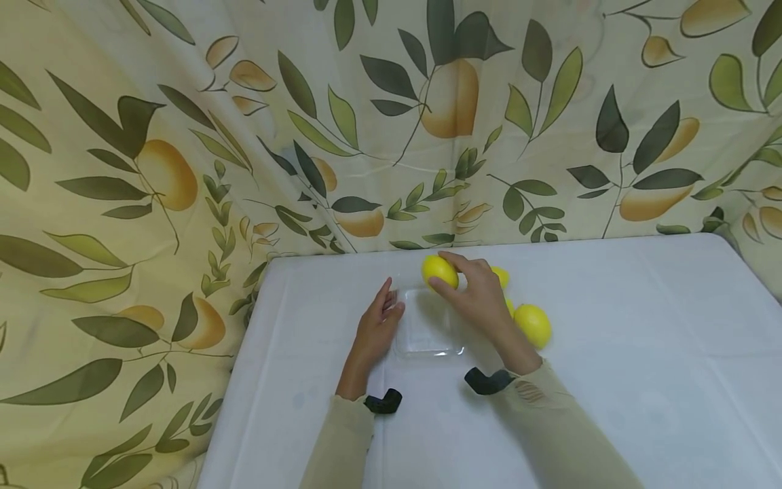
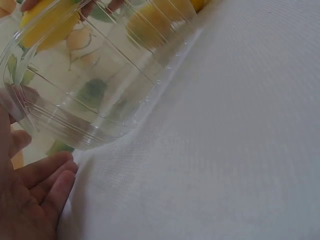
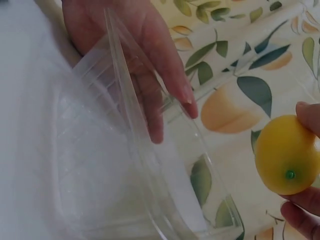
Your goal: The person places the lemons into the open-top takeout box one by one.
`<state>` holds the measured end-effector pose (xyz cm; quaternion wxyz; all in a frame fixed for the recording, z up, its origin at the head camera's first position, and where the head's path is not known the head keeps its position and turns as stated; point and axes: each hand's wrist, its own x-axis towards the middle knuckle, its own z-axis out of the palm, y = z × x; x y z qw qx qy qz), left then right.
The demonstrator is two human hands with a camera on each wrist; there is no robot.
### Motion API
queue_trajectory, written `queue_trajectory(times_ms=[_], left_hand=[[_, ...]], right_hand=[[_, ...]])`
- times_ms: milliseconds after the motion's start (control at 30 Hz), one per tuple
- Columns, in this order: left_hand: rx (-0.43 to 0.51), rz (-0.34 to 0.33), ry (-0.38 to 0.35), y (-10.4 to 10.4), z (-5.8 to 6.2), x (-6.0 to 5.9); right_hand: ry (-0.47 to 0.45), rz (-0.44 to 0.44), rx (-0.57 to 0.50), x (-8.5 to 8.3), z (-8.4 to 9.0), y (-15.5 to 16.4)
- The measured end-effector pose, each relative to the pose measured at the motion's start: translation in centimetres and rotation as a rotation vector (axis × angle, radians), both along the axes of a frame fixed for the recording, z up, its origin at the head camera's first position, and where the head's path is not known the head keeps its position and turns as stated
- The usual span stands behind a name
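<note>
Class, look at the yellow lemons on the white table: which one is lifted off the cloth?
The lemon gripped in the right hand, above the clear tray's far edge. The other lemons lie on the table beside that wrist.

- head view: soft, even, fairly bright light; only faint shadows under the hands on the white tablecloth (image 1: 611, 353).
- left wrist view: pale, washed out, hazy; upper left blurred.
- right wrist view: dimmer; clear plastic tray (image 3: 125, 165) smeary at lower left.

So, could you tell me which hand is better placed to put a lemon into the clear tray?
The right hand: it already grips a lemon just above the clear tray, while the left hand rests with straight fingers against the tray's side.
</note>
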<state>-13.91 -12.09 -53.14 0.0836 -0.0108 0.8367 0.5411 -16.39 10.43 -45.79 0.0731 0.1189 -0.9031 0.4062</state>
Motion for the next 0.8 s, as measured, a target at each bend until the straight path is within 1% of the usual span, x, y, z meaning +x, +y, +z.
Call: queue_trajectory(times_ms=[133,300,467,633,800], left_hand=[[-0.002,0.001,0.005,-0.1,-0.1,0.0],[0.003,-0.002,0.008,-0.1,-0.2,0.0],[0.012,-0.017,0.029,-0.1,-0.2,-0.1],[0.018,-0.023,0.060,-0.1,-0.2,-0.1],[0.020,-0.019,0.060,-0.1,-0.2,0.0]], right_hand=[[0.012,0.009,0.030,-0.3,-0.3,-0.8],[0.031,0.002,0.101,-0.4,-1.2,-1.7],[0.050,0.002,0.143,-0.4,-1.7,-2.6],[0.055,-0.001,0.186,-0.4,-1.9,-3.4],[0.049,0.002,0.212,-0.4,-2.3,-3.8]])
